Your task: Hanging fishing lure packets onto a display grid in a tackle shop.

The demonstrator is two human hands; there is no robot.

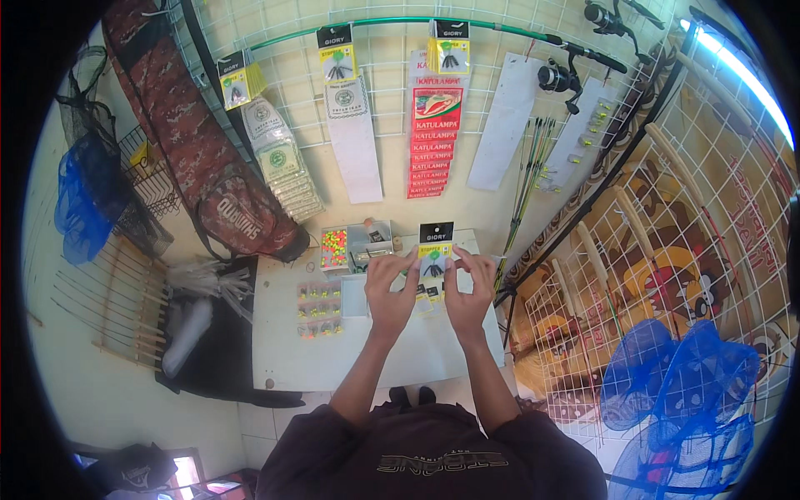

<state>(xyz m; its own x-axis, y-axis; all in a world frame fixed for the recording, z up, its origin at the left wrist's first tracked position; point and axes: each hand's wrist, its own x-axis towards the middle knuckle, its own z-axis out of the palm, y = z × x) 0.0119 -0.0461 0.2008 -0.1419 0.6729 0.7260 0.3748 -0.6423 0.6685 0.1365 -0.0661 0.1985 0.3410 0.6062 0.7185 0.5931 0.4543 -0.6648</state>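
Observation:
Both hands hold up one small packet of fishing-line stoppers (pixel 435 251), with a black header and a yellow card, above the white table (pixel 362 372). My left hand (pixel 390 287) pinches its left edge; my right hand (pixel 470 290) pinches the right edge. Below and partly behind the hands, several similar packets (pixel 430 294) lie on the table. Just left of my left hand stands an open grey compartment box (pixel 369 234) with bright orange, yellow and green beads (pixel 334 245). Nearer me are small clear packs of yellow-green tackle (pixel 319 309).
A green fishing rod (pixel 387 20) spans the wall grid, with stopper packets (pixel 337 56) hanging from it. Red bait packets (pixel 434 125) hang below. A camouflage rod bag (pixel 231 206) leans left. Blue nets (pixel 681 381) and a white wire rack (pixel 625 269) stand right.

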